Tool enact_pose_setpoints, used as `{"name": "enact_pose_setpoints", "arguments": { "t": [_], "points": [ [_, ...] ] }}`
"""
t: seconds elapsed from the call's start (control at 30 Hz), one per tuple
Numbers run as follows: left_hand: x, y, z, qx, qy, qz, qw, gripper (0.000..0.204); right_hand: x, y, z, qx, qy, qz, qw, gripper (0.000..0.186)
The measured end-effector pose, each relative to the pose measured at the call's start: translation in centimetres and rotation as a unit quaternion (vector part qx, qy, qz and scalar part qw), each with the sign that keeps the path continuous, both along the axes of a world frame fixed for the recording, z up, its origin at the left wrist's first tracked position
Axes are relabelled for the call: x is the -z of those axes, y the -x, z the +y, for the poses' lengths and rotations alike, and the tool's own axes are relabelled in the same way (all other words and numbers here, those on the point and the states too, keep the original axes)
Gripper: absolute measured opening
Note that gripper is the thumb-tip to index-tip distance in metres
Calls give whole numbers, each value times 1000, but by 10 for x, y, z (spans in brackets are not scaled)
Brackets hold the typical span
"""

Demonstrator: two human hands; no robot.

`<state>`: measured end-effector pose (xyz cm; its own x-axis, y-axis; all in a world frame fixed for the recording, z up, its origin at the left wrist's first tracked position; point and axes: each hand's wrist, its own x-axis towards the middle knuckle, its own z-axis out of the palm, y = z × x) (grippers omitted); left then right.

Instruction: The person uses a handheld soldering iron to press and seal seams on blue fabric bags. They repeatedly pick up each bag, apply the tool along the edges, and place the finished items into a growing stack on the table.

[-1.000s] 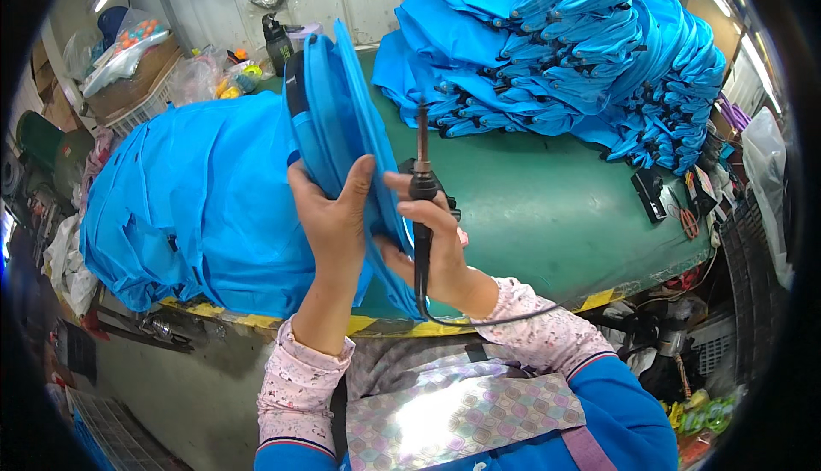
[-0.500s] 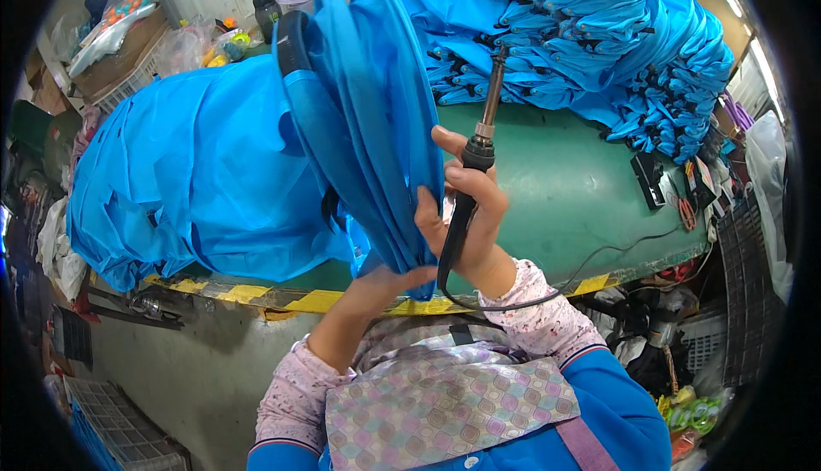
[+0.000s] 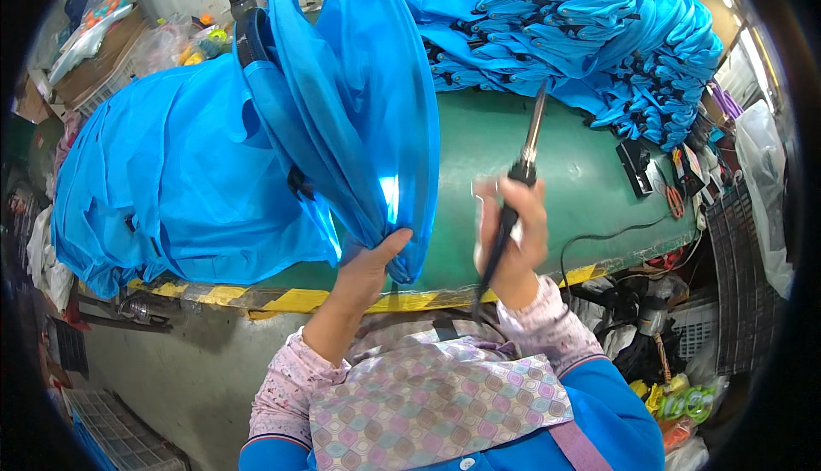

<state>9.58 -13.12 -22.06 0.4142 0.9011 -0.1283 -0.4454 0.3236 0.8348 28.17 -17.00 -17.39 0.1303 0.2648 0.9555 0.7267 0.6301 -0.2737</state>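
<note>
My left hand (image 3: 369, 267) grips the lower end of a blue fabric piece (image 3: 351, 86) with round, hoop-like edges, its thumb pressed on the near rim. The piece stands up on edge, its folds fanned apart, with a black band along its left side. In my right hand (image 3: 517, 231), blurred by motion, is a soldering iron (image 3: 528, 142) with a black handle and a long metal shaft pointing up and away. A gap separates this hand from the fabric. The iron's black cord (image 3: 590, 238) trails right across the table.
More blue fabric (image 3: 180, 171) lies heaped at the left, and a tall stack of folded blue pieces (image 3: 581, 35) fills the far right. The green table (image 3: 479, 129) has a yellow-and-black taped front edge. Orange-handled scissors (image 3: 675, 201) and a black box (image 3: 634, 167) lie at right.
My right hand has drawn away from the fabric to the right with the soldering iron. The blue piece has spread wider and shifted left in my left hand.
</note>
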Motion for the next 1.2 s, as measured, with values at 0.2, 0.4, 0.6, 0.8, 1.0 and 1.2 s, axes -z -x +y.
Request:
{"name": "enact_pose_setpoints", "arguments": {
  "t": [0.2,0.4,0.6,0.8,1.0,1.2],
  "points": [
    [-16,-6,2,5,-6,-36,999,51,5,-6,-55,-73,114,-89,987,34],
    [9,-7,4,-70,-30,13,997,49,13,2,-45,-22,44,-153,987,34],
    [-7,-12,-4,-69,-60,35,995,35,17,1,-33,-29,43,-171,984,33],
    [4,-9,0,-79,-78,44,993,36,10,-3,-42,-135,100,12,986,34],
    [-1,-12,-12,-121,25,-68,990,50,-4,10,29,-44,40,-95,994,56],
    [6,8,-11,-261,-35,-106,959,50,11,-4,54,-11,52,-64,997,51]
  ]
}}
